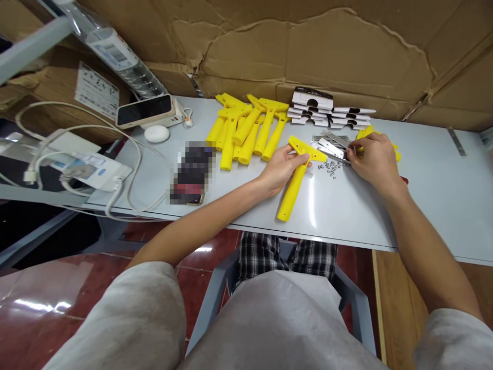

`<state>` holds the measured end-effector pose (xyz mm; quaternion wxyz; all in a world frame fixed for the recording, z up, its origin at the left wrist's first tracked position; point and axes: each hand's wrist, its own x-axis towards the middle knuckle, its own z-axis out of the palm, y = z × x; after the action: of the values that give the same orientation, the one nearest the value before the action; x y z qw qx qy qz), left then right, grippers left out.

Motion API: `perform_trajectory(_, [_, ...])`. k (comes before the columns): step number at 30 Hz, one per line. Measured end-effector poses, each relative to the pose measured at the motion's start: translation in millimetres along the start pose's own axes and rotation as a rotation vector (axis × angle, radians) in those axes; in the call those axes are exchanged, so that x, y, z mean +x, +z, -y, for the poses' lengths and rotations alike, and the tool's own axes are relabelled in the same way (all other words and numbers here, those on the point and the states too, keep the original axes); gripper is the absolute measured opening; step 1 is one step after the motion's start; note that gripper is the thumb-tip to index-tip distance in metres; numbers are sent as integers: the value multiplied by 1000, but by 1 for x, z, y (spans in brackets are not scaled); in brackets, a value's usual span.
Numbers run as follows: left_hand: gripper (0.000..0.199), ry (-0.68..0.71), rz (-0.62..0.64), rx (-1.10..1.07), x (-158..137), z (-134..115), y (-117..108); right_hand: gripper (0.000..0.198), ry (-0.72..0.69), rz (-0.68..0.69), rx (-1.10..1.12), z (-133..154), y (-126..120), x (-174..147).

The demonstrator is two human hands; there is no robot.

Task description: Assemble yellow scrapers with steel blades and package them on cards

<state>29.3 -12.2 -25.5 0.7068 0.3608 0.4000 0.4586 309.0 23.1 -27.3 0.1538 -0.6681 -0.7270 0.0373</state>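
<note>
My left hand is closed around the neck of a yellow plastic scraper handle, whose wide T-shaped head points up and away from me. My right hand is over the metal blades, with thumb and fingertips pinched at their right end; what sits between the fingertips is too small to make out. Small dark nuts or washers lie scattered between the two hands. Partly hidden behind my right hand are more yellow scraper parts.
Several yellow scraper handles are heaped at the back, beside folded black-and-white cards. A blurred phone lies left on the white table. White cables, a power strip and another phone crowd the far left. Cardboard walls the back.
</note>
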Motion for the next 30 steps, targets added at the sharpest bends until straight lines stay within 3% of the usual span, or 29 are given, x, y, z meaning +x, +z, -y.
perform_trajectory(12, [14, -10, -4, 19, 0, 0, -1, 36, -50, -12, 21, -7, 5, -1])
perform_trajectory(22, [20, -47, 16, -15, -4, 1, 1, 38, -51, -46, 140, -3, 4, -2])
perform_trajectory(26, [29, -48, 23, -13, -12, 2, 1, 37, -40, -66, 381, 9, -6, -8])
perform_trajectory(30, [38, -31, 66, -22, -17, 8, -2, 69, 15, 79, 807, 32, -12, -22])
